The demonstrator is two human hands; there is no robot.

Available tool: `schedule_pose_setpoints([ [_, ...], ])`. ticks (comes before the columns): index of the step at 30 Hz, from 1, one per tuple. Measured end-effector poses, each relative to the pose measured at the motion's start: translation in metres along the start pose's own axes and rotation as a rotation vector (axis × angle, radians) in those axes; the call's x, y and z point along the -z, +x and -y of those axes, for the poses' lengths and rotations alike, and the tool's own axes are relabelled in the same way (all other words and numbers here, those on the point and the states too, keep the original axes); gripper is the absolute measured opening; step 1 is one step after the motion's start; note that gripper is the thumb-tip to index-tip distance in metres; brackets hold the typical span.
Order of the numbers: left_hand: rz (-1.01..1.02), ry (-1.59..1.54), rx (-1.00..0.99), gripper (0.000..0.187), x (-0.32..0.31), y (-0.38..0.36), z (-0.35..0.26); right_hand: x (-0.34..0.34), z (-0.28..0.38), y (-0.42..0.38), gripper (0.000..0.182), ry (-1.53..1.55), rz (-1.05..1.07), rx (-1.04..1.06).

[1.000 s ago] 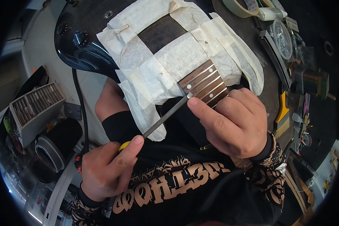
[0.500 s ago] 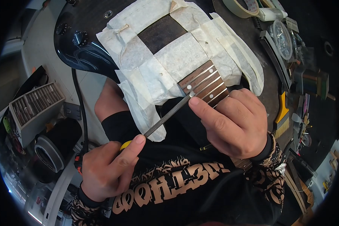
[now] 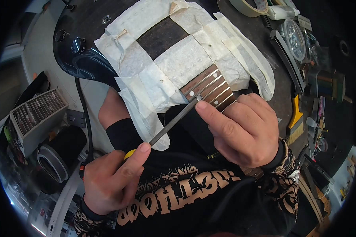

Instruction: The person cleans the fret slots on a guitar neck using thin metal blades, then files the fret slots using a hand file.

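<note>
My left hand (image 3: 110, 179) is closed around the yellow handle (image 3: 129, 154) of a slim grey file (image 3: 172, 128), its index finger stretched along the shaft. The file's far end meets a fret near the edge of the guitar fretboard (image 3: 209, 85). My right hand (image 3: 245, 132) is curled over the guitar neck, with one fingertip beside the file's tip; its other fingertips are hidden. The dark guitar body (image 3: 83, 65) lies beyond, largely covered in pale masking tape (image 3: 182, 55) around a bare dark rectangle.
On the dark bench at right are a tape roll (image 3: 249, 7), a yellow-handled brush (image 3: 295, 116) and a long metal bar (image 3: 287, 61). A slotted box (image 3: 37, 114) and a black cylinder (image 3: 63, 152) stand at left. A black cable (image 3: 84, 114) hangs beside the guitar.
The guitar, both hands and the file appear shifted slightly left in view. The left hand keeps its hold on the file, whose tip stays at the fret by the right fingertip.
</note>
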State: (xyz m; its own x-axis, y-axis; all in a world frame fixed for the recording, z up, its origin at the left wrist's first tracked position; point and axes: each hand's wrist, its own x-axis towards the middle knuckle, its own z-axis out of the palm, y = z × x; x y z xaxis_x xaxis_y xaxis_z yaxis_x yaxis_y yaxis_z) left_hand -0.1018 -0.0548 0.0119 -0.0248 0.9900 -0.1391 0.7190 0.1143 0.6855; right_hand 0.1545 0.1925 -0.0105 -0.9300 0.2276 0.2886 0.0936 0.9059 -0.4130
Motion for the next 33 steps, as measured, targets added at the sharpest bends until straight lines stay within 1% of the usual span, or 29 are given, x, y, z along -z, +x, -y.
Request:
schedule_pose_setpoints([
  [17, 0.017, 0.024, 0.002, 0.079, 0.005, 0.011, -0.005, -0.002, -0.001, -0.001, 0.072, 0.015, -0.044, -0.032],
  [33, 0.022, 0.025, 0.007, 0.077, 0.006, 0.02, -0.009, 0.003, -0.001, -0.001, 0.071, 0.054, -0.018, -0.073],
])
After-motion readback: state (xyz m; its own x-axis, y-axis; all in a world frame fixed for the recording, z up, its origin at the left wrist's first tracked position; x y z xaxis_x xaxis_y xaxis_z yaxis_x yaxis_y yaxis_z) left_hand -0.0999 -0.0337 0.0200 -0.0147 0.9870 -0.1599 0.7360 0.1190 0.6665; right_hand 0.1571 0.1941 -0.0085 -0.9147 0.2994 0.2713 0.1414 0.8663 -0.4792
